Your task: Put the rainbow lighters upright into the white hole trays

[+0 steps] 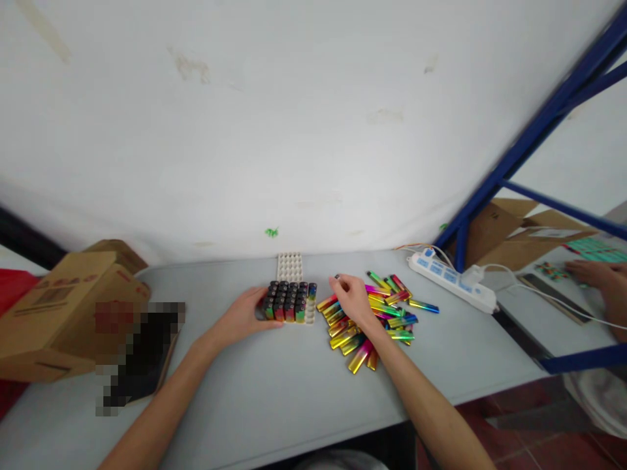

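A white slotted tray lies on the grey table, its near rows filled with upright rainbow-coloured lighters. My left hand rests against the tray's left near corner, fingers curled around the standing lighters. My right hand hovers just right of the tray, fingers pinched on a single lighter whose dark top shows at the fingertips. Under and beside that hand lies a loose pile of shiny rainbow lighters.
A cardboard box sits at the left, with a dark flat object beside it. A white power strip with a cable lies at the right rear. Another person's hand works at a neighbouring table beyond a blue frame.
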`<state>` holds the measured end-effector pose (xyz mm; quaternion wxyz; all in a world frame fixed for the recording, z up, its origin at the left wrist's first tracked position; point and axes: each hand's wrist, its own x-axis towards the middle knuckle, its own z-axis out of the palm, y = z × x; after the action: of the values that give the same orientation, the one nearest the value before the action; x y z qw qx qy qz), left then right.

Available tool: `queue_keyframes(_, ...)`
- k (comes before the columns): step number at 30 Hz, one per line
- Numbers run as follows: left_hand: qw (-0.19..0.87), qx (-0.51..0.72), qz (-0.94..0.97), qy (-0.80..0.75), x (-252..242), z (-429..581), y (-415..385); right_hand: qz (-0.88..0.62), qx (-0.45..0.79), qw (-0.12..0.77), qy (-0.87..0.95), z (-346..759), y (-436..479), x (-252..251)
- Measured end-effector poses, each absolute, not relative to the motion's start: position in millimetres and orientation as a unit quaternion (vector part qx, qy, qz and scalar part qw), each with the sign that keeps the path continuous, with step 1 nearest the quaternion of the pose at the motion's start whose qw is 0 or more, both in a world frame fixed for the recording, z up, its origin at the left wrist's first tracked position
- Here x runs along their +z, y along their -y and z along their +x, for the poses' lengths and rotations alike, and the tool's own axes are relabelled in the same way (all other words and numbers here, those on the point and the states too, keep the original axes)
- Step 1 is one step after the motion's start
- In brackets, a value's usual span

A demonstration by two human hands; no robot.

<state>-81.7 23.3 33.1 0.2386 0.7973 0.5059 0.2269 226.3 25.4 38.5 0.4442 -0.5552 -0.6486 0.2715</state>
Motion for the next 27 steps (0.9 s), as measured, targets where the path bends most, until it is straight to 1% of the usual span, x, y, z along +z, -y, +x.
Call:
queue_keyframes(5, 0.254, 0.228, 0.801, -0.492, 32, -82, -24, -0.556, 0.245, 0.418, 0.675, 223, -21, 42)
queue_keyframes(14, 0.255, 0.223, 0.803, -0.490, 29, -83, -25, -0.564, 0.239, 0.395, 0.685, 222, -20, 42)
queue_keyframes(17, 0.252, 0.227, 0.803, -0.489, 30, -82, -25, -0.562, 0.233, 0.399, 0.687, 222, -18, 43)
queue_keyframes(20, 0.248, 0.221, 0.806, -0.490, 30, -82, -24, -0.529, 0.253, 0.397, 0.707, 225, -13, 50)
queue_keyframes(23, 0.244, 0.216, 0.804, -0.497, 29, -82, -24, -0.462, 0.278, 0.383, 0.750, 230, -10, 58)
queue_keyframes(27, 0.244, 0.216, 0.798, -0.507, 28, -83, -24, -0.427, 0.224, 0.375, 0.792, 234, -9, 61)
